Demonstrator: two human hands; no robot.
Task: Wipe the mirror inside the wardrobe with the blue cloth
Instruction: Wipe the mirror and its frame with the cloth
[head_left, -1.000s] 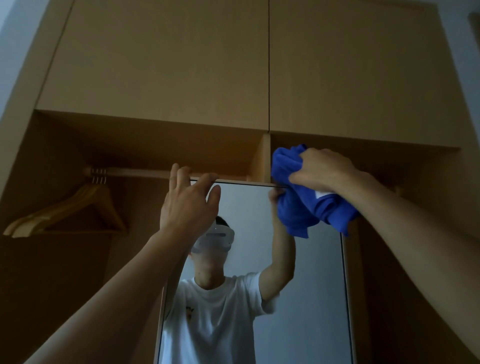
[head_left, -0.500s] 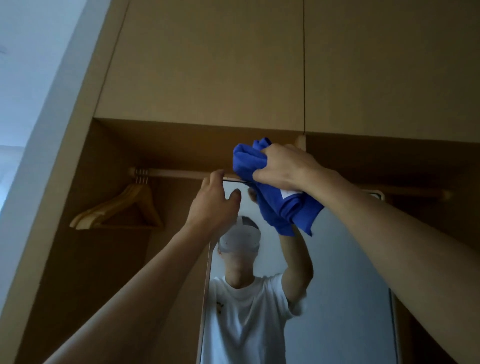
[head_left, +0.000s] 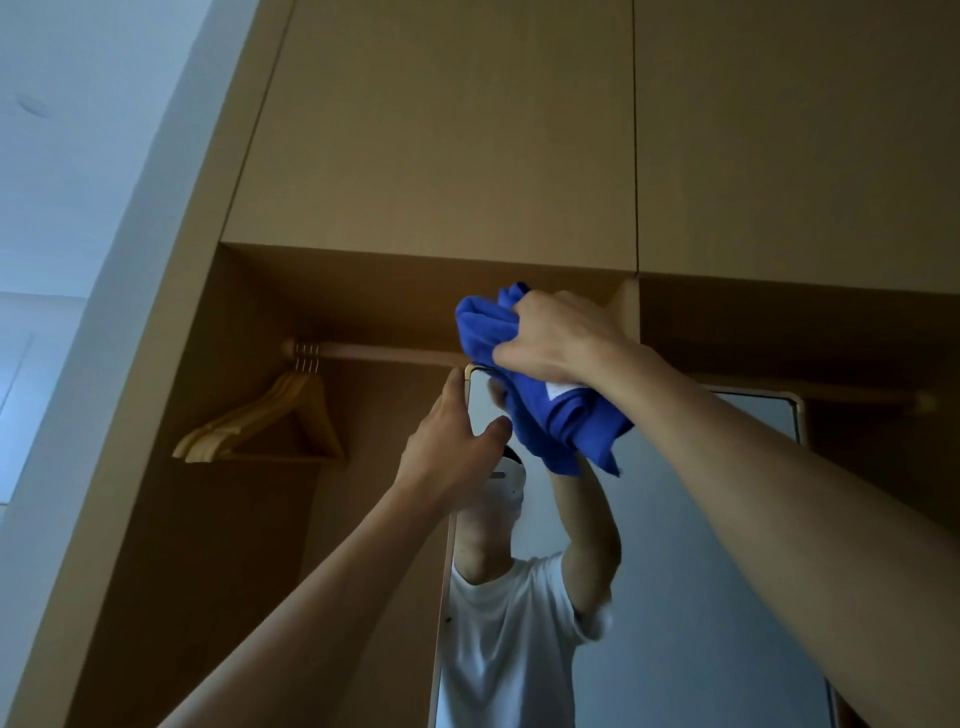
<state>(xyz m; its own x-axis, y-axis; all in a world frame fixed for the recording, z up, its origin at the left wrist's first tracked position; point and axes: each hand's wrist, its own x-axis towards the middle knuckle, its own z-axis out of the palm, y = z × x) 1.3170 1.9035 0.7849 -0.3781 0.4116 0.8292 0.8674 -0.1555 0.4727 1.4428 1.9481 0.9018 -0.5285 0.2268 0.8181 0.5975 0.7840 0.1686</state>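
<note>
Dim wardrobe (head_left: 415, 156): right hand (head_left: 556, 338) bunches the seemingly soft, light blue cloth (head_left: 545, 415) at eleven o'clock on the mirror (head_left: 701, 519); left hand (head_left: 447, 447) pinches its edge.

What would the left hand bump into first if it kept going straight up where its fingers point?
Probably the round wooden clothes rail above the left hand, which grips the tall gold-framed mirror. Depth is unclear, so it might pass in front.
</note>
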